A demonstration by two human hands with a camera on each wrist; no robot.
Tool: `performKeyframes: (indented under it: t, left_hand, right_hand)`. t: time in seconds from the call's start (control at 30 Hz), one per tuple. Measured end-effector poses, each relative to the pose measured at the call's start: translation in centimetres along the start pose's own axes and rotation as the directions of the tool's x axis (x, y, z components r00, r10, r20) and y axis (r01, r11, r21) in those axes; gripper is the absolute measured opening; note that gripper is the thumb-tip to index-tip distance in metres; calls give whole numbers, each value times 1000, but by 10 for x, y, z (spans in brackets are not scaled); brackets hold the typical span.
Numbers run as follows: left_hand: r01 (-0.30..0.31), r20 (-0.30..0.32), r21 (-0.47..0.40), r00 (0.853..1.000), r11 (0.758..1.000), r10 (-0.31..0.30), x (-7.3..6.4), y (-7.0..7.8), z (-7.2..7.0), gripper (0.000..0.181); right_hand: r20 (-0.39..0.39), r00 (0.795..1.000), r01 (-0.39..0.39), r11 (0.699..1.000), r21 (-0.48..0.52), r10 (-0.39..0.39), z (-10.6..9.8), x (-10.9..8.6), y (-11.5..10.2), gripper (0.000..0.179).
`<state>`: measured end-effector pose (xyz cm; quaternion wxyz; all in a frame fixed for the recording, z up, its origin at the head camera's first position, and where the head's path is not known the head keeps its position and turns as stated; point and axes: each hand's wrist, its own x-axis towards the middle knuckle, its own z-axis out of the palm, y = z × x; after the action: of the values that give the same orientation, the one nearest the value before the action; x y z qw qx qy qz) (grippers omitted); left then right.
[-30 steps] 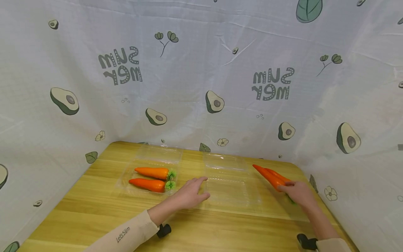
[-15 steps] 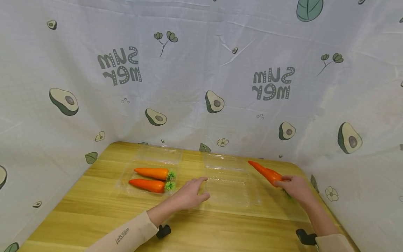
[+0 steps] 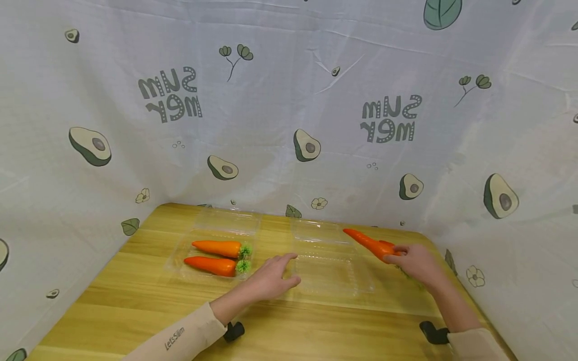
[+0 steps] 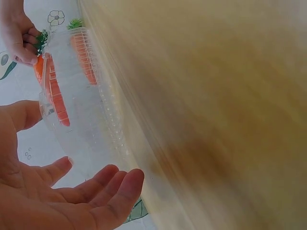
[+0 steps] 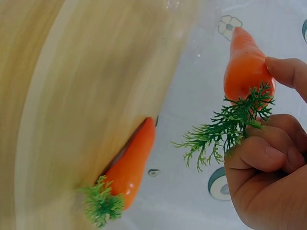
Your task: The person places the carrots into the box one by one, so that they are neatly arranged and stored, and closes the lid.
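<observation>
My right hand (image 3: 419, 264) pinches an orange carrot (image 3: 365, 242) near its leafy end, above the table at the right. The carrot's tip points left, over the right side of an open clear plastic box (image 3: 325, 275). A second carrot (image 5: 132, 167) lies on the table beneath that hand; in the head view it is mostly hidden behind the held one. My left hand (image 3: 270, 281) is at the left edge of the clear box with fingers and thumb spread. It holds nothing; whether it touches the box, I cannot tell.
To the left, another open clear box (image 3: 179, 268) contains an orange carrot (image 3: 218, 247) and a redder carrot (image 3: 210, 265), green tops to the right. Both lids fold back toward the printed cloth (image 3: 271, 100) behind the wooden table (image 3: 316, 328).
The held carrot has risen away from the one beside it and moved left toward the clear box with my right hand. My left hand has stayed in place.
</observation>
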<state>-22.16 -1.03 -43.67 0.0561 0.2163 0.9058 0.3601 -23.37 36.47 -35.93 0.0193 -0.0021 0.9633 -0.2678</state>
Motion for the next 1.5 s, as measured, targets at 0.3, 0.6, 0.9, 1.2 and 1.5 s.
performKeyframes:
  t: [0.3, 0.6, 0.9, 1.2, 1.5]
  left_hand:
    - [14, 2, -9, 1000, 1000, -14, -1, 0, 0, 65]
    - [13, 1, -7, 1000, 1000, -13, -2, 0, -1, 65]
    - [14, -5, -2, 1000, 1000, -14, -1, -1, 0, 65]
    - [13, -4, 3, 1000, 1000, -13, 0, -1, 0, 65]
    - [13, -1, -5, 1000, 1000, -13, 0, -1, -1, 64]
  right_hand:
    - [6, 999, 48, 999, -14, -48, 6, 5, -12, 62]
    - [27, 998, 65, 998, -13, -64, 9, 8, -24, 64]
    - [48, 993, 113, 993, -31, -111, 14, 13, -35, 56]
    - [84, 988, 132, 990, -39, -128, 20, 21, -43, 49]
    - [138, 976, 169, 986, 2, -167, 24, 25, -48, 46]
